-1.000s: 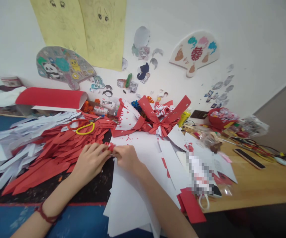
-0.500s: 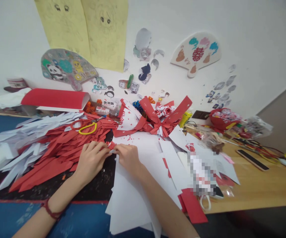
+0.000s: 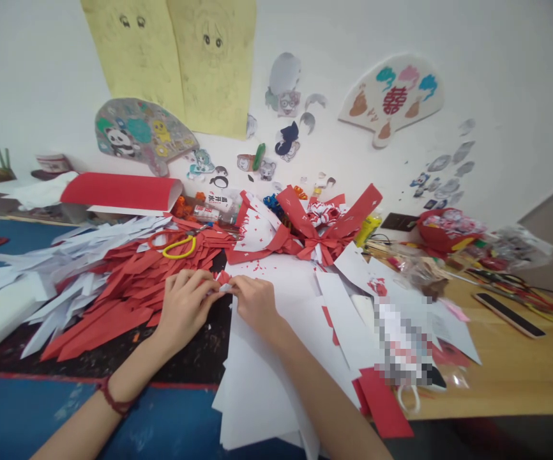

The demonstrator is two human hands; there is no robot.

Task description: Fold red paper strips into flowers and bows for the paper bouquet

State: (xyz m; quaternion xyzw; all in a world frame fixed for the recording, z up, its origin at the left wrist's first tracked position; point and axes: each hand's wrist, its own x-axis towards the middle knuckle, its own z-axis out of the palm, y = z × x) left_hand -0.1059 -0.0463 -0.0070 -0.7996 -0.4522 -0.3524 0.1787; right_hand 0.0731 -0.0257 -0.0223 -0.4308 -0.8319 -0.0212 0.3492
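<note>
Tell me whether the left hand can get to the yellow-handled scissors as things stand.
Probably yes. The scissors lie uncovered on top of the red paper strips, just beyond the left hand, with nothing between. That hand is busy, though, pinching a small paper piece with the right hand.

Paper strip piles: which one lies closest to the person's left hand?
The pile of red strips, right beside the left hand that pinches a small red paper piece; the pile of white strips lies farther left, beyond the red ones.
</note>
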